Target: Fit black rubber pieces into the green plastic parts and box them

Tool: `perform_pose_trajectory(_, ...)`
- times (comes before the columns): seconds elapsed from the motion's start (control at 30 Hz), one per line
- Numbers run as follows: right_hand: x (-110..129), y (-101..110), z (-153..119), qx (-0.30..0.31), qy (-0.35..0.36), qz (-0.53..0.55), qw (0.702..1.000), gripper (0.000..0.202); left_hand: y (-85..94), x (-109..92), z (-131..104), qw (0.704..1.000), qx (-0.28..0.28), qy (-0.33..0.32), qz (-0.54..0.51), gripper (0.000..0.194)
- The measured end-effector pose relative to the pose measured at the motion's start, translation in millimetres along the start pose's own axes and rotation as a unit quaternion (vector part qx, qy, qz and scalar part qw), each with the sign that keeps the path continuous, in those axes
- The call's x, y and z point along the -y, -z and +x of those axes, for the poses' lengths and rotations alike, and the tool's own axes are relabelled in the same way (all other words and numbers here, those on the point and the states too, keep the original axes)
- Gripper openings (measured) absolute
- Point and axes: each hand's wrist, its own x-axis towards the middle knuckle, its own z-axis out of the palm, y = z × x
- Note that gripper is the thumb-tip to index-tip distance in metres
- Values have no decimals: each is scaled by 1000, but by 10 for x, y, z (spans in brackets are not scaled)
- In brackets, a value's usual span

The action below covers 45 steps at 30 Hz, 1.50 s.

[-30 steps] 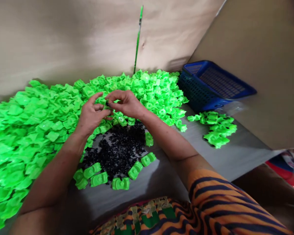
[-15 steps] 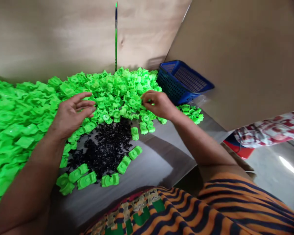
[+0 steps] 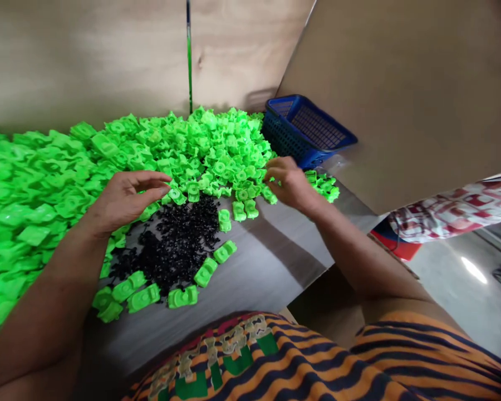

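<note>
My left hand hovers over the left edge of the black parts, thumb and fingers stretched out and apart. Its fingertips come close to a small green plastic toy car body at the front of the green heap. My right hand is above the right end of the heap, fingers bent towards the thumb; whatever it may hold is hidden. Between the hands lies a pile of small black plastic parts. Several green car bodies lie around its near and right sides.
A large heap of green car bodies covers the back and left of the grey table. At the back right stands a blue plastic basket, with a small green pile before it. A wooden board rises behind.
My right hand has moved rightwards, away from the middle of the heap. My left hand has shifted slightly right, its fingertips nearer the front green pieces. The view has shifted a little.
</note>
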Motion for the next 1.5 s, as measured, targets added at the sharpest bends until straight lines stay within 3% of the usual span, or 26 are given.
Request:
perform_pose_trajectory(0.07,402,-86,170,63,63,39,995,22,12,-5,-9,1000,7,-9,-5,39)
perform_pose_trajectory(0.17,853,-215,396,159,52,-12,986,26,25,-17,-30,999,18,-28,-6,38)
perform_pose_trajectory(0.27,1038,-295,522,226,40,-65,971,25,38,-14,-37,999,7,-44,-21,35)
perform_pose_trajectory(0.33,1045,-301,541,225,44,-76,970,26,38,-1,-27,998,0,-43,-44,34)
perform_pose_trajectory(0.43,998,-224,534,180,77,-40,980,27,11,21,-2,996,1,-34,-81,32)
perform_pose_trajectory(0.53,1042,-116,604,66,141,76,985,27,-48,28,16,993,-9,-9,-116,40)
perform_pose_trajectory(0.63,1283,-102,821,-90,147,170,970,22,-112,23,29,986,-28,7,-162,50)
perform_pose_trajectory(0.7,1529,-163,1016,-161,139,205,956,20,-135,27,50,977,-62,-7,-202,52)
perform_pose_trajectory(0.83,2021,-351,1338,-225,173,236,929,20,-100,77,139,944,-163,-56,-283,57)
perform_pose_trajectory(0.93,2241,-456,1442,-225,215,253,916,20,-22,143,216,923,-201,-71,-321,54)
perform_pose_trajectory(1.03,2283,-473,1471,-199,240,291,904,16,67,202,269,912,-223,-65,-338,44)
perform_pose_trajectory(1.13,2179,-408,1495,-185,229,359,885,12,154,224,280,907,-218,-46,-357,33)
perform_pose_trajectory(1.37,1926,-340,1604,-161,177,490,838,14,193,196,210,938,-79,-5,-336,42)
perform_pose_trajectory(1.5,1909,-341,1609,-142,188,496,836,10,184,217,214,935,-62,-2,-349,39)
